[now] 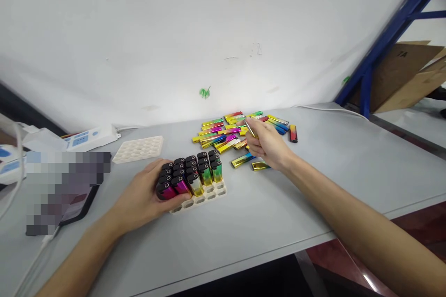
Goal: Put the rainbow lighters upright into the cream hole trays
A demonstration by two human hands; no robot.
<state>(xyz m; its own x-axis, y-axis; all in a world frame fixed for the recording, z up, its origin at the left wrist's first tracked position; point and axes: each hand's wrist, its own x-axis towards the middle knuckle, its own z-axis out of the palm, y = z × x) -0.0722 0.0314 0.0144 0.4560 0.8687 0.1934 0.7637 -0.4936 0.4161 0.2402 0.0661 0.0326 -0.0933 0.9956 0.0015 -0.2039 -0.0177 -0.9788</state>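
Note:
Upright lighters with black tops and shiny pink, gold and green bodies fill most of a cream-coloured holed tray. Its front row of holes and some at the right show bare. My left hand is wrapped round the left side of the standing lighters, thumb along the front. To the right, my right hand is closed on a shiny lighter, partly covered by the fingers. It hovers over a loose heap of metallic, multicoloured lighters lying flat on the table.
A second cream holed tray lies at the back left. Left of it are a white power strip and a blurred dark-edged device with a cable. A white wall backs the grey table; a blue frame and cardboard stand right.

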